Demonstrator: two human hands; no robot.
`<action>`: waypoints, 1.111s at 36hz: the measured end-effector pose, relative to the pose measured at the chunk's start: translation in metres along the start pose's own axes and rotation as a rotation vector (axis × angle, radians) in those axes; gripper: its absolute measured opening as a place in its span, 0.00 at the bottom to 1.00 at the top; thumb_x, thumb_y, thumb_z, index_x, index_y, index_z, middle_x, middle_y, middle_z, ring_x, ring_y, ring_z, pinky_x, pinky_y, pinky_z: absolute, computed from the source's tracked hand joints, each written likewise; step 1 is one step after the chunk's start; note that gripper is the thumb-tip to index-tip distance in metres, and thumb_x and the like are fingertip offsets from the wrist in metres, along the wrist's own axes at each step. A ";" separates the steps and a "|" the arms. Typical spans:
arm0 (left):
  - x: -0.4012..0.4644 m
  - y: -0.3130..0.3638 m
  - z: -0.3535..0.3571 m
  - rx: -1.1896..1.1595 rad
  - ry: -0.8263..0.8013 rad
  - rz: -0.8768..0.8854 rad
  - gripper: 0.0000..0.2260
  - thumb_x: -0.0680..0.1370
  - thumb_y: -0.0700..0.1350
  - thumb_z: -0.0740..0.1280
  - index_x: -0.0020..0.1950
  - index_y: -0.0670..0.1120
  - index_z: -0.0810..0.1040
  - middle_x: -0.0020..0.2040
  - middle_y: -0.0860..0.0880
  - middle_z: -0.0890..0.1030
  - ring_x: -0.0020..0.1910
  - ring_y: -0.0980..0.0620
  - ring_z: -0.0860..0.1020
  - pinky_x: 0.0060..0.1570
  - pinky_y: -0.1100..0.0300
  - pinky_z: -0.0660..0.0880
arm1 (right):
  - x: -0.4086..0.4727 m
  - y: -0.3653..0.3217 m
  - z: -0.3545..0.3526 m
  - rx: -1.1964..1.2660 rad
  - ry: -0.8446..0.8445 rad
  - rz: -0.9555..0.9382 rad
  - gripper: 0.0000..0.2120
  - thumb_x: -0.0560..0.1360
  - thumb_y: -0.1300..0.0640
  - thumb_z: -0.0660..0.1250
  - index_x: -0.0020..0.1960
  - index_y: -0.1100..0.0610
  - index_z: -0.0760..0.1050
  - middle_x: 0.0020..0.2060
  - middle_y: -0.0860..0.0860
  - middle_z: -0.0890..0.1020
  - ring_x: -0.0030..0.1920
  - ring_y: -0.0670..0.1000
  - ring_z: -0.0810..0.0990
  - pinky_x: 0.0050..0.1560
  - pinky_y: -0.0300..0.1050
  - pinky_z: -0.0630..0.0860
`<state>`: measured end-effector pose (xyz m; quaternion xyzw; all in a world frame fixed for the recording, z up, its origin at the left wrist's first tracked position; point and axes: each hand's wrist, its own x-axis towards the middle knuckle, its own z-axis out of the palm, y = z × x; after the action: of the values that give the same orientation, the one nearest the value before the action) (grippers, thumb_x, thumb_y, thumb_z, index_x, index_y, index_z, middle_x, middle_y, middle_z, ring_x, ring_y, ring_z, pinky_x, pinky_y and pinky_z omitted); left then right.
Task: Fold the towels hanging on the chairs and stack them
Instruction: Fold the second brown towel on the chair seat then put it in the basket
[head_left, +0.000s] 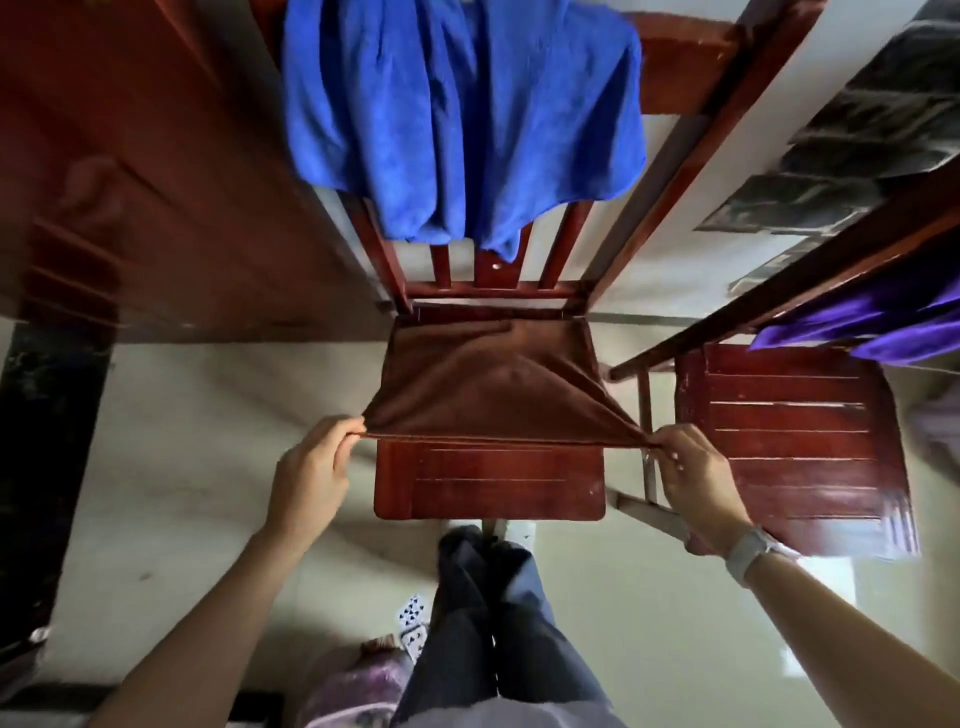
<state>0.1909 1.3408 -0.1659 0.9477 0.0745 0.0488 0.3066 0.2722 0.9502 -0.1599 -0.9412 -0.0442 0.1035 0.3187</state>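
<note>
A: What is standing at the centre?

B: A red-brown wooden chair (491, 483) is facing the person, its slatted seat showing bare along the near edge. Everything else is sitting around that chair.

A: And beyond it?

B: A dark wooden table (171, 171) is filling the space to the chair's left. A second wooden chair (795, 441) is standing just beside the centre chair on its right.

A: Where are the towels?

B: A blue towel (467, 119) is hanging over the centre chair's backrest, draping down past the top of the slats. A brown towel (488, 384) is lying on that chair's seat, covering the back part, with its near edge being pulled taut above the seat's front. A purple towel (872, 322) is hanging on the second chair, to the right of the centre chair.

A: What are the hands doing?

B: The left hand (311, 473) is hovering at the seat's left edge, its fingers (348, 431) closed in a pinch on the brown towel's near left corner. The right hand (696, 473) is at the seat's right edge, fingers (670, 447) pinched tight on the near right corner. A pale wristwatch (750, 551) is sitting on the right wrist.

A: Anything smaller?

B: A playing card (413, 610) is lying on the floor in front of the chair, beside the person's dark trouser leg.
</note>
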 end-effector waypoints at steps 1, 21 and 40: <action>-0.014 -0.007 0.009 0.038 -0.041 -0.016 0.10 0.76 0.45 0.59 0.49 0.43 0.78 0.49 0.48 0.83 0.43 0.51 0.79 0.42 0.60 0.73 | -0.010 0.010 0.010 -0.037 -0.050 0.022 0.06 0.71 0.67 0.63 0.45 0.62 0.78 0.43 0.55 0.79 0.41 0.53 0.79 0.43 0.40 0.75; -0.125 -0.086 0.143 0.374 -0.860 -0.345 0.13 0.75 0.41 0.62 0.58 0.49 0.79 0.59 0.51 0.79 0.55 0.47 0.76 0.48 0.53 0.76 | -0.104 0.109 0.150 -0.471 -0.755 0.383 0.16 0.78 0.59 0.55 0.62 0.50 0.73 0.63 0.49 0.72 0.63 0.51 0.70 0.54 0.43 0.69; 0.079 -0.080 0.261 0.426 -0.349 0.022 0.25 0.79 0.52 0.47 0.74 0.43 0.56 0.75 0.44 0.56 0.75 0.42 0.51 0.71 0.43 0.48 | 0.120 0.021 0.280 -0.425 -0.237 -0.316 0.25 0.77 0.54 0.49 0.72 0.59 0.59 0.72 0.57 0.61 0.73 0.56 0.57 0.71 0.60 0.47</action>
<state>0.2962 1.2681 -0.4201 0.9856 0.0186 -0.1286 0.1082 0.3271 1.1174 -0.4099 -0.9496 -0.2478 0.1503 0.1194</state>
